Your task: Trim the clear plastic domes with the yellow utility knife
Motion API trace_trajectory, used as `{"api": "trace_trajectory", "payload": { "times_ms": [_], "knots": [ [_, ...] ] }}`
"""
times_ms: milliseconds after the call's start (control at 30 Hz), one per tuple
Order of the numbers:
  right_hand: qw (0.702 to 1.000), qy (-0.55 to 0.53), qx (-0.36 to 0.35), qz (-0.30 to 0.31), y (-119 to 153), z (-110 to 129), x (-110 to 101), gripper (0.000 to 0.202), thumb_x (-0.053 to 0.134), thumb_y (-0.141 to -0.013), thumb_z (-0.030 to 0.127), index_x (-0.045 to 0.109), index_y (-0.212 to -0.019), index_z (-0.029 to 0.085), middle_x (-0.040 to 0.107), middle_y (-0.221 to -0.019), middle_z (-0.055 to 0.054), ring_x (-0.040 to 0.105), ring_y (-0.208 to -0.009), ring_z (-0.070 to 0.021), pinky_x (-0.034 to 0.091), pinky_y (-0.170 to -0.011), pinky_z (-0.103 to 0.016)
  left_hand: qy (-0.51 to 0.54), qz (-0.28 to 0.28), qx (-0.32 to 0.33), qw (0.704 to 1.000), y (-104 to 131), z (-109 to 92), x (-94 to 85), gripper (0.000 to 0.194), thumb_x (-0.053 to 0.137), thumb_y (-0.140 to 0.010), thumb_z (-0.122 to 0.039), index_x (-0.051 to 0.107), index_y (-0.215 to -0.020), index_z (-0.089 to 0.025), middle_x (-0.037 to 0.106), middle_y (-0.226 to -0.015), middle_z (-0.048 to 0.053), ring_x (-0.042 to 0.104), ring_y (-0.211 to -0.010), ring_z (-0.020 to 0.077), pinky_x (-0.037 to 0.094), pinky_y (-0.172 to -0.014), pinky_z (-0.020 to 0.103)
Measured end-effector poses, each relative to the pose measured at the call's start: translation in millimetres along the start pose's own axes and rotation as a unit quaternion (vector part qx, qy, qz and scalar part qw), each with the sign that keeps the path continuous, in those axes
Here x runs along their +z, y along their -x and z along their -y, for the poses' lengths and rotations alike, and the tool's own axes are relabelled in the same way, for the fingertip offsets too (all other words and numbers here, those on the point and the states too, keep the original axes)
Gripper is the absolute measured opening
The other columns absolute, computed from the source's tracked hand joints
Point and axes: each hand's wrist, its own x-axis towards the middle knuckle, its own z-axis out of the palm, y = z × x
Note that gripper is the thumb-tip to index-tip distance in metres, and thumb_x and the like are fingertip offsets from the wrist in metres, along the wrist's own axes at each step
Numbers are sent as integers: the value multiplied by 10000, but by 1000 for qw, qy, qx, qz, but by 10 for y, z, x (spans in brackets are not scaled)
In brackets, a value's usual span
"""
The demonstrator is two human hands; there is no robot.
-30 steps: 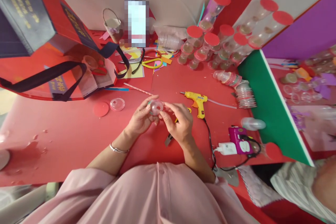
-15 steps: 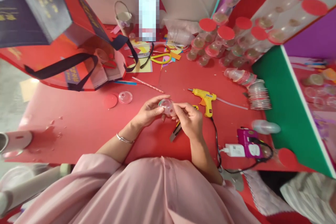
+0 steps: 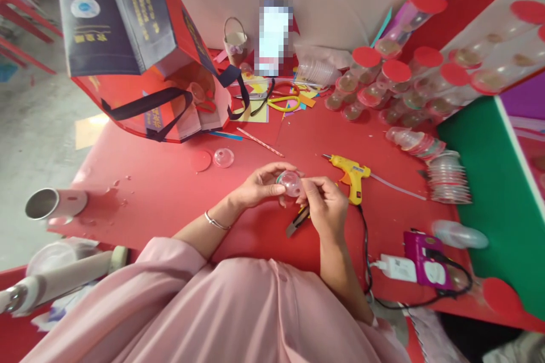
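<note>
My left hand [image 3: 260,186] holds a clear plastic dome lid [image 3: 291,183] over the middle of the table, thumb on the near side and fingers curled behind it. A green edge shows on the lid's left side. My right hand [image 3: 328,203] is closed in a pinch at the lid's right edge; whatever lies between its fingertips is too small to make out. Just below the hands lies a utility knife [image 3: 298,221], partly hidden by the right hand. A yellow hot glue gun [image 3: 352,174] rests to the right, a clear glue stick trailing from its back.
Another dome lid [image 3: 223,157] and a red disc [image 3: 201,161] lie left of my hands. A striped straw [image 3: 260,142], scissors [image 3: 284,103] and a large paper bag [image 3: 170,110] are behind. Clear cup pieces with red discs [image 3: 395,71] crowd the back right. A metal tumbler [image 3: 70,203] stands left.
The view has swung left, so everything sits farther right in the picture. Both hands keep nearly the same pose at the dome lid.
</note>
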Motion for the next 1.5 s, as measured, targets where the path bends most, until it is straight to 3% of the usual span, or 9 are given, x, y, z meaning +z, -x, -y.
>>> {"api": "trace_trajectory", "payload": {
  "times_ms": [233,467,600,700,800,900,1033,1233,1500],
  "knots": [
    [964,186,-192,-15,-6,26,42,453,730,-943,545,718,-1276,239,676,-1128,-104,685,-861,-196,606,-692,-322,-5,-47,23,999,-13,73,8,545,887,-820,-386,643,-1283,-232,726,-1026,67,641,-544,93,480,-443,188],
    [941,247,-229,-33,-44,-18,69,369,724,-966,492,722,-1247,253,662,-1130,-107,691,-1020,-242,616,-858,-383,-229,-81,46,969,87,-124,184,552,794,-907,-435,674,-1398,-212,737,-1208,141,660,-770,161,531,-692,285],
    [932,278,-232,-31,-77,-84,78,373,701,-978,511,728,-1238,244,676,-1124,-113,700,-1011,-242,615,-864,-380,-405,-254,188,858,309,-382,112,461,875,-811,-321,774,-1256,-256,710,-1222,124,622,-854,220,498,-721,326],
    [911,340,-233,-4,-88,-151,110,366,666,-1011,475,716,-1286,239,699,-1159,-125,708,-1076,-252,598,-951,-390,-531,-413,222,706,546,-548,-222,387,884,-778,-338,787,-1147,-273,676,-1217,121,595,-1114,335,518,-897,429],
    [886,396,-239,34,-92,-226,161,384,651,-1031,412,680,-1363,223,728,-1218,-138,698,-1138,-271,567,-1022,-408,-658,-418,149,609,711,-641,-645,551,914,-721,-401,739,-1223,-256,682,-1276,140,558,-1222,395,434,-1081,540],
    [875,413,-247,51,-94,-239,186,452,649,-1031,404,629,-1432,197,728,-1277,-152,683,-1177,-292,557,-1043,-433,-701,-392,109,585,739,-659,-878,497,906,-725,-442,755,-1153,-239,718,-1268,146,588,-1212,403,430,-1076,561],
    [882,396,-254,22,-26,-49,41,450,590,-1054,321,581,-1486,196,665,-1409,-162,631,-1283,-284,539,-1081,-436,-663,-364,167,633,655,-628,-694,388,847,-796,-355,736,-1151,-244,721,-1339,120,617,-1277,366,442,-1112,533],
    [814,495,-212,216,226,173,-427,502,479,-959,2,728,-1305,267,739,-1305,-71,612,-1243,-266,506,-1027,-437,-413,-248,173,859,469,-480,-143,426,842,-810,-282,684,-1201,-222,720,-1239,101,702,-1120,256,553,-963,356],
    [778,543,-210,234,228,83,-507,305,581,-987,76,763,-1168,241,749,-1161,-90,613,-1148,-290,488,-1005,-477,-277,-151,186,931,222,-353,77,437,898,-770,-273,717,-1158,-185,679,-1318,140,677,-1211,302,605,-941,370]
  ]
}}
